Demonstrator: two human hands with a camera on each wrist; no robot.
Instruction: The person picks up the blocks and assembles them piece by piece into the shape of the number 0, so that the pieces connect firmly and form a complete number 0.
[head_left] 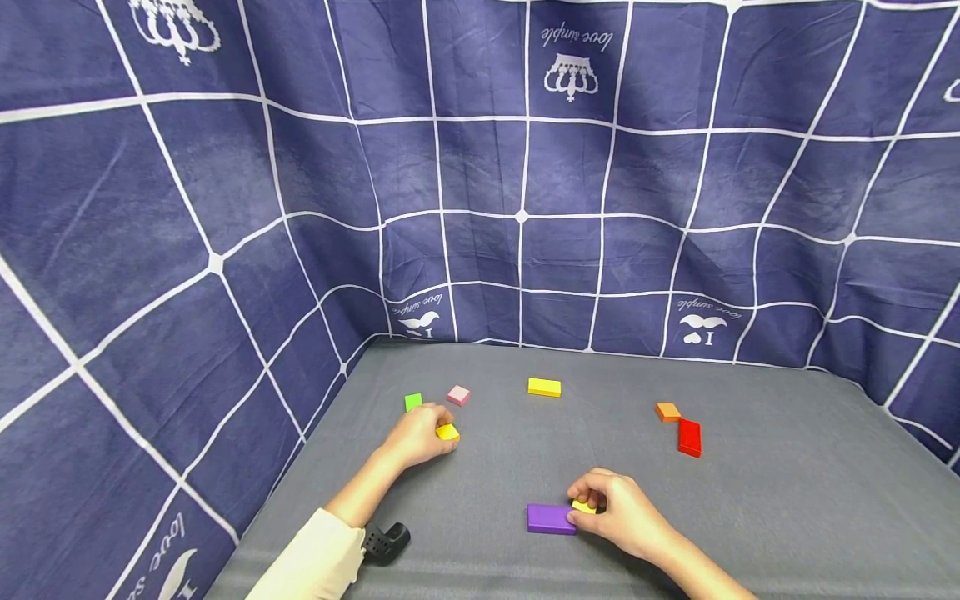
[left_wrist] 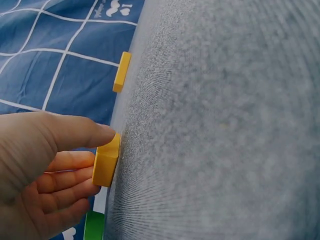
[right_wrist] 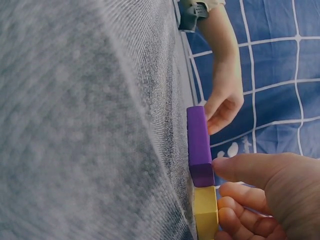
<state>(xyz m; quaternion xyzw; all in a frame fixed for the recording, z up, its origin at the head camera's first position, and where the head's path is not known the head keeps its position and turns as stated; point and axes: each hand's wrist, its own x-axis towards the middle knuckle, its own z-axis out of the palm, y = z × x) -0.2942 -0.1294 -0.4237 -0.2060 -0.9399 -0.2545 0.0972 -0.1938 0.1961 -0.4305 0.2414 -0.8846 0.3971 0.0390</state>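
Note:
My left hand holds a small yellow block between thumb and fingers, low at the grey table's left side. In the left wrist view, the thumb rests on one end of that block and the fingers lie behind it. A long purple block lies flat near the front middle. Against its right end sits a pale yellow block, with the curled fingers of my right hand around it. The right thumb tip touches the purple block's near end. Just behind the left hand lies a green block.
A pink block and a longer yellow block lie farther back. On the right, an orange block sits by a red block. A blue checked cloth hangs behind and left of the grey table.

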